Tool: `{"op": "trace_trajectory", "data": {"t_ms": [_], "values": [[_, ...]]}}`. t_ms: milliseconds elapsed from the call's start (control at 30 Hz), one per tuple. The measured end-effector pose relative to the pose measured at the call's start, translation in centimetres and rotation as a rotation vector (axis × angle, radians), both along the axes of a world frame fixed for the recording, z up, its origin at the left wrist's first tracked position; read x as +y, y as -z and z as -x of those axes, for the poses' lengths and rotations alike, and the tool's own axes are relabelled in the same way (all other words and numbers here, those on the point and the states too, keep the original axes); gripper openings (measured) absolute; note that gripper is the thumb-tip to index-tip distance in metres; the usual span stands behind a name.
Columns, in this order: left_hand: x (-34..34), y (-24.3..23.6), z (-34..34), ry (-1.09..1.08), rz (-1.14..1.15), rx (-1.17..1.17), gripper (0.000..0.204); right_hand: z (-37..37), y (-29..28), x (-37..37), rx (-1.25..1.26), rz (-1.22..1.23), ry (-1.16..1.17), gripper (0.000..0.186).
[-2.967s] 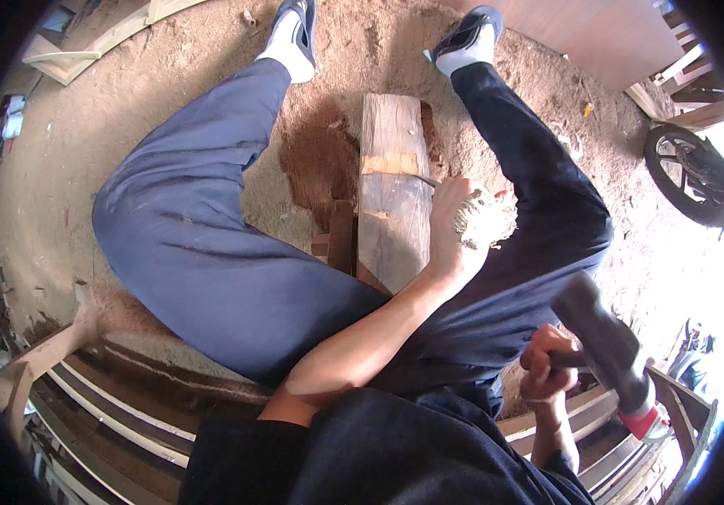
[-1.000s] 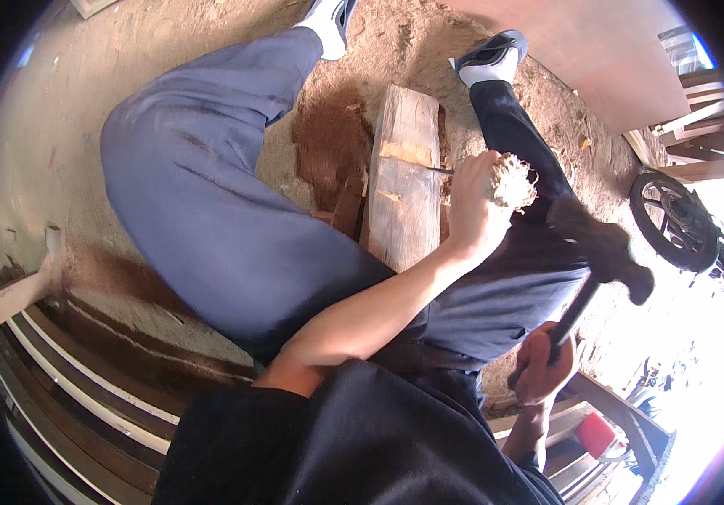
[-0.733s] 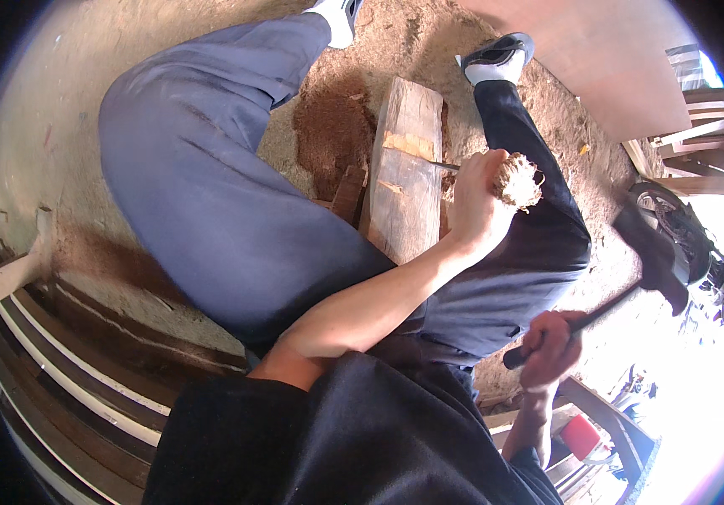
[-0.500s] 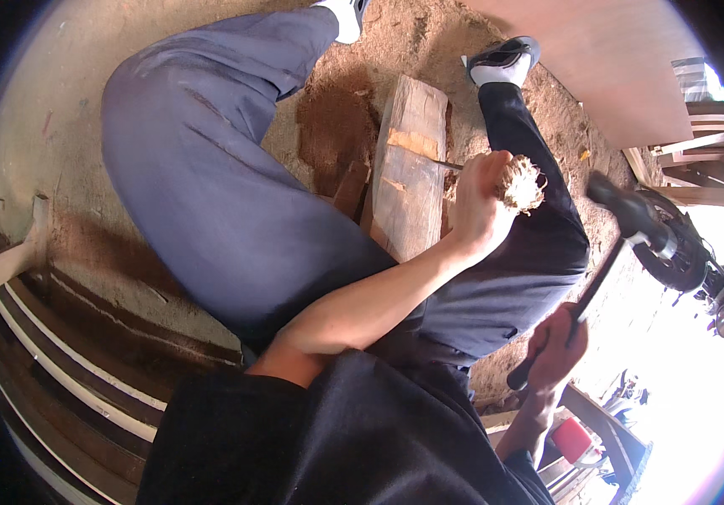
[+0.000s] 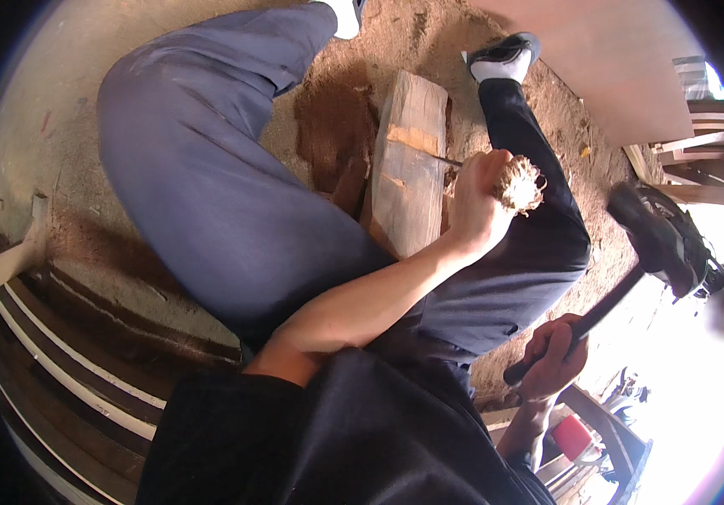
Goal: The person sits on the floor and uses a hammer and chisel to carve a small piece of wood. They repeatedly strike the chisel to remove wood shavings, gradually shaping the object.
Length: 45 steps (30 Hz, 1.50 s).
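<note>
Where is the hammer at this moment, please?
In the head view, the hammer is at the right, gripped in the right hand, its head right of the right knee.

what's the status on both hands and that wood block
Left hand gripping chisel, blade at pale cut on wooden block. Right hand holding hammer, apart from chisel. Right leg shows between hammer and chisel.

the timber block (image 5: 408,202) is matt, rough-grained wood (paler across one band); the thin tool's butt (image 5: 520,185) looks frayed and fibrous, the hammer head (image 5: 652,241) dark metal, the trousers (image 5: 210,177) matt cloth.
</note>
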State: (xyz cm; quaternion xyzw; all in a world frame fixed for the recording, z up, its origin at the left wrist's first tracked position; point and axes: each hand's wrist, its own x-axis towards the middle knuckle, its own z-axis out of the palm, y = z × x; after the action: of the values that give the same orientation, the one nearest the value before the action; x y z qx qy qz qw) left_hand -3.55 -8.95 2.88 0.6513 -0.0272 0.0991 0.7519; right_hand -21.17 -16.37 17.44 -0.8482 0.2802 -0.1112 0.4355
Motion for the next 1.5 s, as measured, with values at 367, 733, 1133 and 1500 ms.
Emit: {"op": "trace_trajectory", "data": {"t_ms": [367,733,1133,1500], "values": [[-0.5,1.4,0.3,-0.002,0.113,0.049,0.037,-0.1,0.2,0.5,0.018,0.036,-0.075,0.019],[-1.0,2.2,0.6,0.098,0.176,0.131,0.047,-0.1,1.2,0.7,-0.004,-0.035,-0.025,0.020],[-1.3,3.5,0.6,0.144,0.253,0.063,0.034,0.6,1.3,1.2,0.064,-0.038,-0.005,0.013],[-0.8,3.0,0.3,0.031,0.153,0.051,0.031,0.9,3.1,1.8,-0.115,-0.008,-0.041,0.018]]}}
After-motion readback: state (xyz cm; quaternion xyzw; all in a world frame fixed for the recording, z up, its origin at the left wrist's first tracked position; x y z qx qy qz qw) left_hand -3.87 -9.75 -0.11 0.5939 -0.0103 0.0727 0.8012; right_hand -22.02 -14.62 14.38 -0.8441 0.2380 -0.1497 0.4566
